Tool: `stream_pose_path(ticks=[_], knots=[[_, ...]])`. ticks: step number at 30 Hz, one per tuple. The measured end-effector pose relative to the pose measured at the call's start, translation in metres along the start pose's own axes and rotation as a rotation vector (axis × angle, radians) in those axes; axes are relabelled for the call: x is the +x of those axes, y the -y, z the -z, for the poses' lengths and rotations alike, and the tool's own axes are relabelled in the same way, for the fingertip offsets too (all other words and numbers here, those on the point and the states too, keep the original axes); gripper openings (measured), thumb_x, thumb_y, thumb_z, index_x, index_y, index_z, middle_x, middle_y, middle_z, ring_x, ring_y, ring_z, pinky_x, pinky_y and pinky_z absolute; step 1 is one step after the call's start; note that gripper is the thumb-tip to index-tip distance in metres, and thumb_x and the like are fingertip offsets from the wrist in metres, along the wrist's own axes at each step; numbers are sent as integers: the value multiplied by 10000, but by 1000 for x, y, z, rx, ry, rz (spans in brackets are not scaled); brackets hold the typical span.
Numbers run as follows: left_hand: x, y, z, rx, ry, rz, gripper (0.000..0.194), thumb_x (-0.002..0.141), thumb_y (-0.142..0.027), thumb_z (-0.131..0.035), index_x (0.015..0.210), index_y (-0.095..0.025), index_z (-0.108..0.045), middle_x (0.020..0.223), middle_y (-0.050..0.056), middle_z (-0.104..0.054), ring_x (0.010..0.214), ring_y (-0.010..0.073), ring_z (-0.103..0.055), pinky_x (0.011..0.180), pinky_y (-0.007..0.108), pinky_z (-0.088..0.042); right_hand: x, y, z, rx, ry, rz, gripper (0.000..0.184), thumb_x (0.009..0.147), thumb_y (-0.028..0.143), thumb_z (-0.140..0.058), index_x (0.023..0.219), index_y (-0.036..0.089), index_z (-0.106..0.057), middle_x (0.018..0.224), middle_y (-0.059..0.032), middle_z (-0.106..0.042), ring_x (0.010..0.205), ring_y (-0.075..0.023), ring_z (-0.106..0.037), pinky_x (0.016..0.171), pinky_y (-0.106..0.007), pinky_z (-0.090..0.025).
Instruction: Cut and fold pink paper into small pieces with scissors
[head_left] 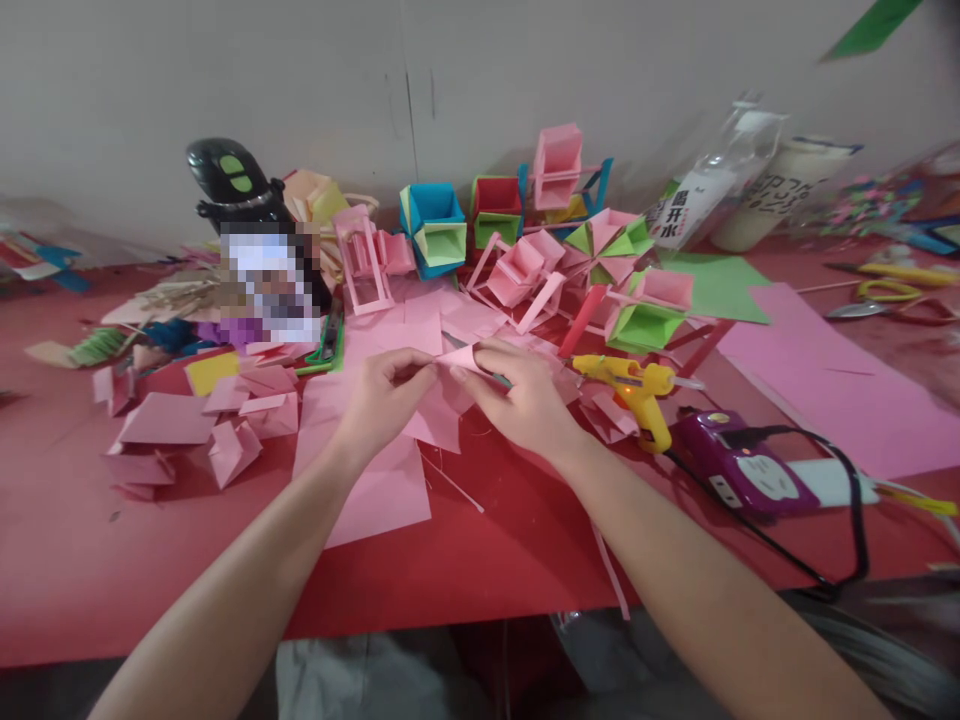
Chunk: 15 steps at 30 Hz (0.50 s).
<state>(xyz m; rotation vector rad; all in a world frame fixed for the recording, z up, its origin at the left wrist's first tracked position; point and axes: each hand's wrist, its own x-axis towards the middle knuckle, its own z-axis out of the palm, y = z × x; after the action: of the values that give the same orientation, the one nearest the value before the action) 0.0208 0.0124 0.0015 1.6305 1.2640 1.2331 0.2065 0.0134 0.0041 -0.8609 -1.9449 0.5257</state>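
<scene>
Between my two hands, just above the red table, is a small folded piece of pink paper (457, 357). My left hand (390, 395) pinches its left end between thumb and fingers. On the other side my right hand (521, 390) grips the paper, its fingers curled over the right end. Part of the paper is hidden by my fingers. A dark pointed object, partly covered by my right hand, lies behind the paper; I cannot make out its kind. Under and beside my hands lie flat pink sheets (375, 490) and a thin paper strip (454, 482).
Folded pink pieces (169, 418) lie left. Paper models (433, 225) stand behind my hands, near a phone (274, 280) propped upright. At right are a yellow glue gun (634, 385), a purple power strip (742, 465) with a black cable, scissors (885, 300) and a plastic bottle (709, 185).
</scene>
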Motion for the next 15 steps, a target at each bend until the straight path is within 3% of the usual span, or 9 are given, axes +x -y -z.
stream_pose_path(ticks=[7,15], knots=[[-2,-1,0,-16,4,-37,106,840,-244,-681,790,-211,-769,790,11,-749,745,168,-649,717,271,-508,0,-2,-1,-39,-38,1,343,952,273,-612,651,204,-465,713,5,-458,679,-143,-454,636,-304,-366],[0,0,-1,-128,19,101,128,809,-248,-669,777,-203,-784,650,-2,-660,625,144,-566,625,262,-461,-2,-6,-1,-138,-15,142,336,958,242,-592,633,196,-521,810,-46,-545,770,-174,-522,706,-327,-423]])
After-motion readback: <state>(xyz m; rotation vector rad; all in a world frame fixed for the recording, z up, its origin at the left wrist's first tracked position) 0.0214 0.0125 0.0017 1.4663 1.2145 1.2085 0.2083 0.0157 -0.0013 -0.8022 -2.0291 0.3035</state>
